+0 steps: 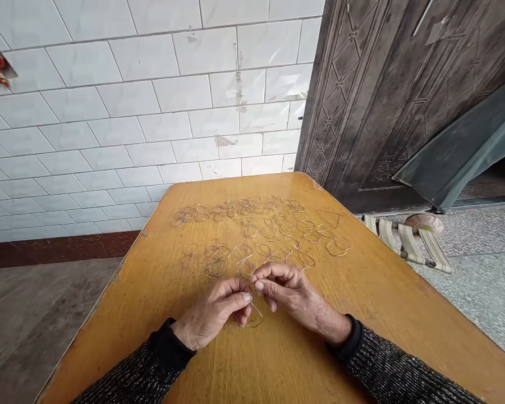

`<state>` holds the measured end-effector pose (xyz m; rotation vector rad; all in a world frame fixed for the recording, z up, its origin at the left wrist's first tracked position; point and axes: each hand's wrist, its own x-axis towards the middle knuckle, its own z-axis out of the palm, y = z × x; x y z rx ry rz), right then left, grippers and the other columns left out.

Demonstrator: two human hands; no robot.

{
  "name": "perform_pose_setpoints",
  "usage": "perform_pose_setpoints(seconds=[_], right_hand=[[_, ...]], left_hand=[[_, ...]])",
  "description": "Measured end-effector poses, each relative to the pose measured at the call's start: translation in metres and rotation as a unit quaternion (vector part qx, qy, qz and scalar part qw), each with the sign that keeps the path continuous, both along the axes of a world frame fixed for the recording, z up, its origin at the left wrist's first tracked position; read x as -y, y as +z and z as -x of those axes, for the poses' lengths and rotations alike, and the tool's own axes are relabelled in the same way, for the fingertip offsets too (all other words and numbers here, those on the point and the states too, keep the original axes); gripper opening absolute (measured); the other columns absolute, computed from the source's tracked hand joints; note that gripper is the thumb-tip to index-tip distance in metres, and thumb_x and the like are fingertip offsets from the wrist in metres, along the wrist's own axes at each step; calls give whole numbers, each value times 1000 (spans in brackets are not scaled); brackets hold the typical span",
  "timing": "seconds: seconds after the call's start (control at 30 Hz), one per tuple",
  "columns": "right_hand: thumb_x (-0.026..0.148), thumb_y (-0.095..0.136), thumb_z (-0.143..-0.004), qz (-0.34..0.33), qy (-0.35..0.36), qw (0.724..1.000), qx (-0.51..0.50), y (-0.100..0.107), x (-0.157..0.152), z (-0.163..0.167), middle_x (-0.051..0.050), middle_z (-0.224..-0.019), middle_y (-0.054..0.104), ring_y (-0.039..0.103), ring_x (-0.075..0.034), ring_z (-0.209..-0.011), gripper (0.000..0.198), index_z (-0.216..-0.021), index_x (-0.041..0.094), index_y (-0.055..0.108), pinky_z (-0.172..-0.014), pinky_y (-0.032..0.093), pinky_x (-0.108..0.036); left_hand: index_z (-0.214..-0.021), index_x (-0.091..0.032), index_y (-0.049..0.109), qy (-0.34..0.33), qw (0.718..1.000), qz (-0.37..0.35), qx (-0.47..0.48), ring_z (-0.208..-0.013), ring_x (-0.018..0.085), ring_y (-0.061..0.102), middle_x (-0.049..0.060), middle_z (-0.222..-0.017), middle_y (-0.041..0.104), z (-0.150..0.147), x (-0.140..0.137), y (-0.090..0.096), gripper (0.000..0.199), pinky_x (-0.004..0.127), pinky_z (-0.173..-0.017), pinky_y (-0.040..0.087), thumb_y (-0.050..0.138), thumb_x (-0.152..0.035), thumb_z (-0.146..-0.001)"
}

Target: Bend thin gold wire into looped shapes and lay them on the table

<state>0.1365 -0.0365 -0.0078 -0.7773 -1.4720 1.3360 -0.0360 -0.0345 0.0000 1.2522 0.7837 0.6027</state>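
Between my hands is a thin copper-coloured wire (258, 322), bent into loops above the table. My left hand (219, 308) pinches it between thumb and fingers, and part of a loop hangs below the fingertips. Thumb and forefinger of my right hand (292, 292) are closed on the wire's upper part, close beside the left fingertips. Just beyond my hands lie several looped wire pieces (217, 261), flat on the wood. Farther off, a row of similar wire loops (248, 206) runs across the table, some overlapping. A triangular wire piece (330, 217) lies at the right.
The yellow-brown wooden table (160, 297) stands against a white tiled wall (122, 112). A dark patterned door (362, 112) is at the back right. On the floor to the right sits a striped strap stool (408, 241).
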Motion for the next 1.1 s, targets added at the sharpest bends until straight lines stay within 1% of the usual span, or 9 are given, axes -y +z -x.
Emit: perform_pose_setpoints(seconds=[0.1,0.2,0.43,0.57,0.73,0.8,0.93,1.1], right_hand=[[36,60,-77,-8,9,1000,2,1,2,1,2,-60,58,44,-4,-41,19,-76,17,64,-41,37,-18],[34,59,-77,-11,20,1000,1,2,4,2,2,-61,60,44,-4,-42,18,-77,17,65,-42,38,-18],[34,60,-77,-7,22,1000,14,4,6,1,2,-58,58,43,-4,-41,17,-74,18,65,-42,36,-19],[35,61,-75,4,20,1000,16,5,4,1,4,-55,55,41,-4,-40,19,-72,17,63,-41,35,-19],[43,62,-72,41,-16,999,11,2,-2,2,4,-54,52,38,-3,-38,28,-67,16,58,-39,30,-18],[45,62,-71,43,-28,998,19,2,-3,2,5,-52,50,37,-3,-37,31,-65,16,56,-39,29,-18],[48,62,-69,43,-41,998,30,4,-4,-1,5,-51,49,38,-4,-36,34,-61,16,53,-39,29,-18],[48,63,-68,47,-53,997,37,4,-5,-3,5,-51,50,39,-4,-36,34,-62,16,53,-39,30,-19]], left_hand=[[-74,-15,53,-22,999,22,30,-53,7,42,-1,-61,48,0,1,-1,15,22,-53,35,54,-30,-76],[-73,-15,53,-42,998,31,37,-52,7,39,-2,-59,46,1,1,-1,12,21,-51,32,54,-27,-74],[-66,-15,50,-45,998,30,8,-51,6,35,-3,-56,44,0,2,-1,14,20,-47,26,56,-26,-72],[-68,-15,51,-48,999,22,-4,-50,6,35,-3,-56,44,-2,2,-2,12,20,-47,26,54,-26,-74],[-75,-14,52,-21,999,21,19,-53,7,41,-3,-63,46,-1,2,-1,17,22,-52,34,59,-30,-72],[-77,-15,51,-12,1000,2,15,-55,7,43,-3,-65,47,-1,2,1,18,22,-55,35,62,-28,-70],[-77,-15,50,20,998,-47,-40,-57,7,43,-4,-64,47,-1,3,5,16,22,-57,35,60,-26,-72],[-81,-15,49,44,997,-54,-24,-60,8,43,-3,-66,47,-2,3,4,17,23,-58,37,60,-23,-71]])
